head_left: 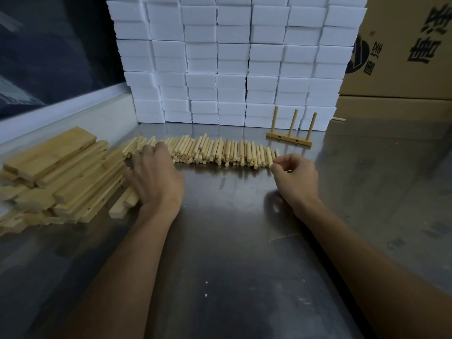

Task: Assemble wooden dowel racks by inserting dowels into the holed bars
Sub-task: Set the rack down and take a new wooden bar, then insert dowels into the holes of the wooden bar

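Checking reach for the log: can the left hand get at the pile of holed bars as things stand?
Probably yes. The left hand lies right beside the holed bars, its fingers at the pile's near edge, with nothing between them; only loose dowels lie behind.

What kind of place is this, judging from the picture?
Probably a small workshop or packing area. A steel table holds a row of loose dowels and piled holed bars, with stacked white foam blocks and printed cardboard cartons behind.

The scene is dim overall. Soft glare from overhead sheens the steel table [232,241], and faint shadows sit beneath both forearms. The white foam blocks [232,57] are brightest. Wide-angle distortion bows the edges, and the left wooden bars [61,177] look slightly blurred.
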